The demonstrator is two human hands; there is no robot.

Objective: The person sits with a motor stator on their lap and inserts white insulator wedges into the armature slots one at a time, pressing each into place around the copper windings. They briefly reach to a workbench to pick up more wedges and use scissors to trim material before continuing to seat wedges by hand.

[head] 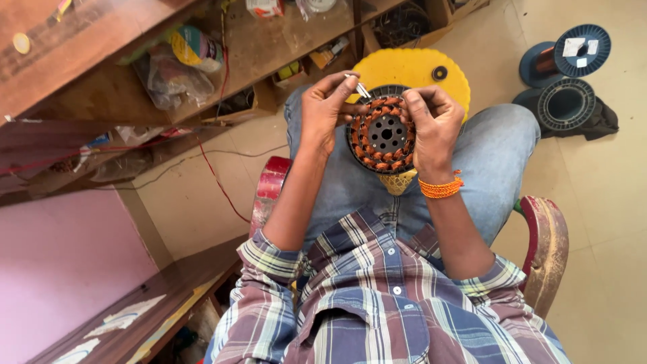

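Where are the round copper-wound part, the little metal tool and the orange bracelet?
Wound stator (pixel 383 137): head view, dark hub with holes.
Metal tool (pixel 362 89): head view, its shaft by the left hand's fingertips.
Orange bracelet (pixel 441 188): head view, band on right wrist.

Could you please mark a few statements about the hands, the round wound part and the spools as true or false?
1. Both hands grip the round copper-wound stator. True.
2. The left hand pinches a thin metal tool. True.
3. The right hand wears a blue glove. False: it is bare, with an orange thread band at the wrist.
4. The stator lies on the floor. False: it is held over the lap, above a yellow disc.
5. Blue spools lie on the floor. True.
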